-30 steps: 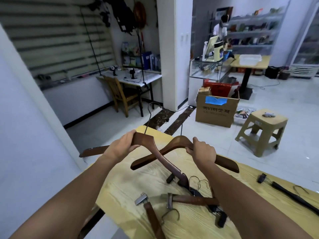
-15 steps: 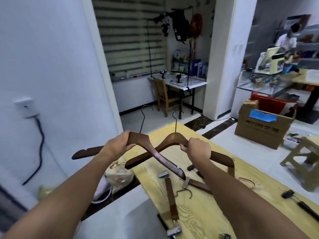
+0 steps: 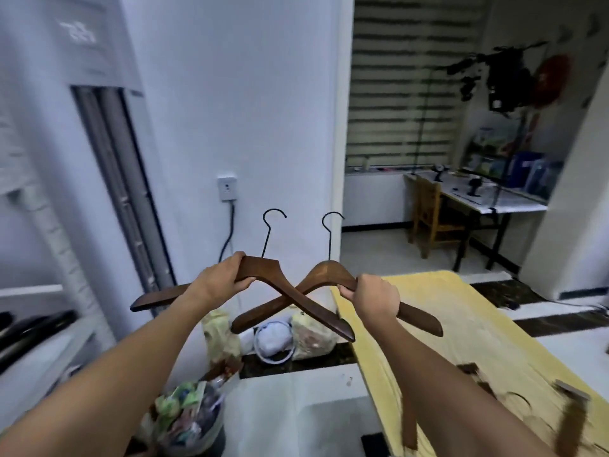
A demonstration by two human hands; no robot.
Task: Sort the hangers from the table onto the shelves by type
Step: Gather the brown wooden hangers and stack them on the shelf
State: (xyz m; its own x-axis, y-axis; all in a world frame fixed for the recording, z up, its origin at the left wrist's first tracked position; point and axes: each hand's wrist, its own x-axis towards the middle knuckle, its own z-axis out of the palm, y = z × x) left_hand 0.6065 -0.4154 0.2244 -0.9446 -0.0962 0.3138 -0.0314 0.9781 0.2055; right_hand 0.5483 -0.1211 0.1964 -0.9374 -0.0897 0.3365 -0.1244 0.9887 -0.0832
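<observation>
We hold two wooden hangers in the air. Our left hand [image 3: 220, 282] grips the left hanger [image 3: 263, 270] and our right hand [image 3: 375, 300] grips the right hanger [image 3: 324, 272]. Their inner arms cross between the hands, just beyond the desk [image 3: 428, 308] edge. Blurred clip hangers [image 3: 571, 420] lie on the desk, so we judge most sorting is not done. Bags [image 3: 309, 334] crowd the floor ahead; the right looks more open.

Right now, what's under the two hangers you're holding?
On the floor, plastic bags; the table corner sits under the right hand. The hangers' arms hide parts of the bags.
</observation>
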